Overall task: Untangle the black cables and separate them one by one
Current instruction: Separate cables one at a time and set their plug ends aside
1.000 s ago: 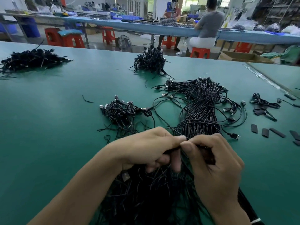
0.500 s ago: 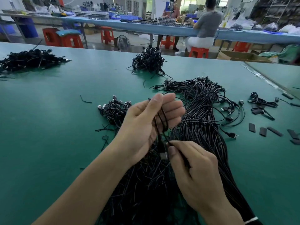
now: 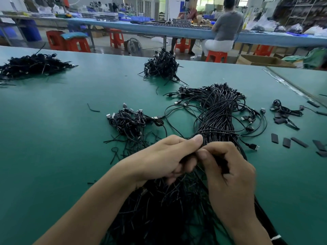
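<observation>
A thick bundle of black cables (image 3: 217, 117) runs from the middle of the green table (image 3: 53, 138) toward me and spreads into a tangle (image 3: 168, 209) under my forearms. My left hand (image 3: 164, 156) and my right hand (image 3: 228, 172) meet fingertip to fingertip just above the bundle. Both have curled fingers and pinch a black cable between them; the cable itself is mostly hidden inside the hands. A smaller pile of coiled cables with silver plugs (image 3: 131, 121) lies left of the bundle.
Two more cable heaps lie at the far left (image 3: 31, 65) and far centre (image 3: 162, 66). Short black sleeve pieces (image 3: 286, 142) and a small coil (image 3: 283, 110) sit at the right. A seated person (image 3: 224, 29) works at the bench behind.
My left hand, open and raised with cable loops half a second ago, has dropped and curled. The right hand has risen, and both now pinch the cable together.
</observation>
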The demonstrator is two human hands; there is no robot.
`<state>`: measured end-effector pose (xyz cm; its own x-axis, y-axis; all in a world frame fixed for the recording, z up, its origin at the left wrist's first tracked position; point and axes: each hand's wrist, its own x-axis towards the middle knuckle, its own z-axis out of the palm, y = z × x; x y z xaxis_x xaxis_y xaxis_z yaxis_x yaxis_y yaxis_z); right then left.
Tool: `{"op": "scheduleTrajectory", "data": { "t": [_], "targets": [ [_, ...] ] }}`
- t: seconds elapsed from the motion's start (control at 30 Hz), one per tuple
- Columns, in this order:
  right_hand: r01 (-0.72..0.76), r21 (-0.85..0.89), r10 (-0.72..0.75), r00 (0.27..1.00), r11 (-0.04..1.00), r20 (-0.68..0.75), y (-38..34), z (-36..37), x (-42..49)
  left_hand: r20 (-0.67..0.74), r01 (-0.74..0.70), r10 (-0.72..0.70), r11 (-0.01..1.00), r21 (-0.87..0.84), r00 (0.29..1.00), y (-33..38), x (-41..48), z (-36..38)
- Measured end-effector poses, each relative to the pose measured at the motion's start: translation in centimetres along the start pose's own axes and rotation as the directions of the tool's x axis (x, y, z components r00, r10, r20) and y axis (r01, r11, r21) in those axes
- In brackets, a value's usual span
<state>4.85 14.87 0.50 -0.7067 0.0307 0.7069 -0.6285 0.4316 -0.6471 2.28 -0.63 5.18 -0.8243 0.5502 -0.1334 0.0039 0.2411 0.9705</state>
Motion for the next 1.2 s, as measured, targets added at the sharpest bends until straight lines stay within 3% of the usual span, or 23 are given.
{"op": "scheduleTrajectory", "data": {
  "t": [0.17,0.37,0.5,0.7,0.87,1.0,1.1,1.2],
  "targets": [
    [-0.189,0.304,0.142,0.975,0.934,0.169,0.0,-0.2,0.4,0.113,-0.001,0.015,0.993,-0.122,0.993,-0.4,0.1,-0.8],
    [-0.221,0.198,0.160,0.945,0.955,0.285,0.5,-0.8,0.4,0.099,0.023,-0.010,0.991,-0.134,0.995,-1.1,0.2,-1.1],
    [-0.221,0.236,0.126,0.924,0.946,0.360,0.6,-0.7,0.2,0.141,0.047,-0.027,0.989,-0.143,0.990,-1.0,0.0,-1.5],
    [-0.189,0.167,0.127,0.937,0.968,0.325,0.5,-0.8,0.2,0.130,0.119,-0.099,0.981,-0.151,0.986,-1.0,-0.3,-1.7],
    [-0.137,0.047,0.120,0.956,0.989,0.266,0.5,-0.3,0.1,-0.114,0.083,-0.063,0.980,0.180,0.991,-1.1,0.4,-1.2],
    [-0.077,0.038,0.068,0.976,0.996,0.209,-0.1,0.2,-0.3,-0.177,0.111,-0.107,0.994,0.010,0.978,-1.2,0.9,-0.5],
    [-0.032,0.009,0.031,0.991,0.999,0.131,-0.7,0.3,-0.3,-0.071,0.160,-0.174,0.972,-0.173,0.982,-0.9,0.8,0.1],
    [-0.027,-0.018,0.029,0.997,0.999,0.068,-0.8,0.3,-0.3,0.017,0.167,-0.166,0.979,-0.115,0.986,-0.8,0.4,0.5]
  ]
}}
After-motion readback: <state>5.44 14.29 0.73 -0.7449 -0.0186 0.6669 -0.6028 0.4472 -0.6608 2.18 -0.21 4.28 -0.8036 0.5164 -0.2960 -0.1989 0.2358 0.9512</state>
